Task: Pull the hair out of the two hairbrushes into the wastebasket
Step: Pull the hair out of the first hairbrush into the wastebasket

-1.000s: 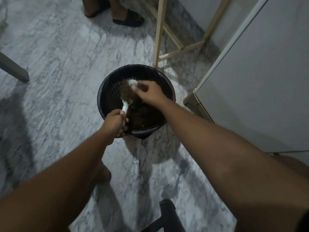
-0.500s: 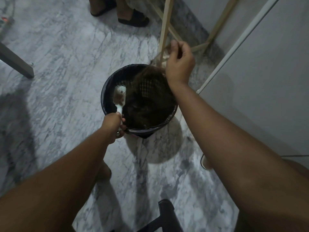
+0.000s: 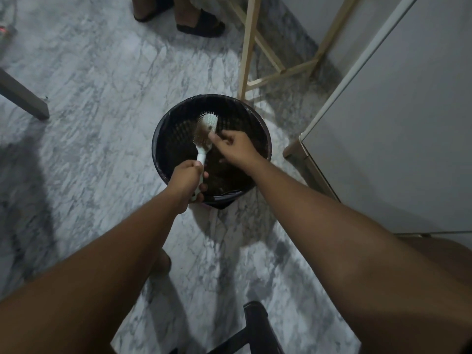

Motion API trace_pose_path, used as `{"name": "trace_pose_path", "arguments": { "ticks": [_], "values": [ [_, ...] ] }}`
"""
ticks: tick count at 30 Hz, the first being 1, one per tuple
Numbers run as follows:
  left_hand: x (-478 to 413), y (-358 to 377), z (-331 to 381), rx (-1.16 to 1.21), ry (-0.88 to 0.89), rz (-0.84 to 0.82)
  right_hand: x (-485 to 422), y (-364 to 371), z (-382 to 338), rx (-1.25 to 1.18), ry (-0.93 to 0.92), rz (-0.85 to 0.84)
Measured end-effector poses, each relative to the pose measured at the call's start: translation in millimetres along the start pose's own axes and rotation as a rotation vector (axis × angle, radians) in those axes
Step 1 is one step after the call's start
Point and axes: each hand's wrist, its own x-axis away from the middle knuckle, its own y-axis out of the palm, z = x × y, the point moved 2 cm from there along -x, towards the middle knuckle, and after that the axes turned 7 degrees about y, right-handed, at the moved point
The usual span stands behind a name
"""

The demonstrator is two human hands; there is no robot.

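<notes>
Here the left hand (image 3: pixel 187 178) is closed round the handle of the hairbrush (image 3: pixel 210 121). The hair (image 3: pixel 203 139) in its bristles is pinched by the right hand (image 3: pixel 233 149), above the wastebasket (image 3: pixel 158 139). The clump is best loosened at the bristle roots and dropped straight down.

No text, label, brand, number or sign can be read anywhere in the frame; nothing legible is shown on the hairbrush (image 3: pixel 210 122), the wastebasket (image 3: pixel 154 149) or the pale cabinet (image 3: pixel 398 129) at right.
</notes>
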Motion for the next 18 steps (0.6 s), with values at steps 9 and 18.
{"name": "trace_pose_path", "arguments": {
  "ticks": [9,18],
  "values": [
    [-5,4,1,-0.004,-0.024,0.001,11,-28,-35,0.041,-0.371,0.336],
    [-10,-4,8,0.092,-0.160,0.093,31,-55,-65,-0.294,-0.664,0.800]
  ]
}}
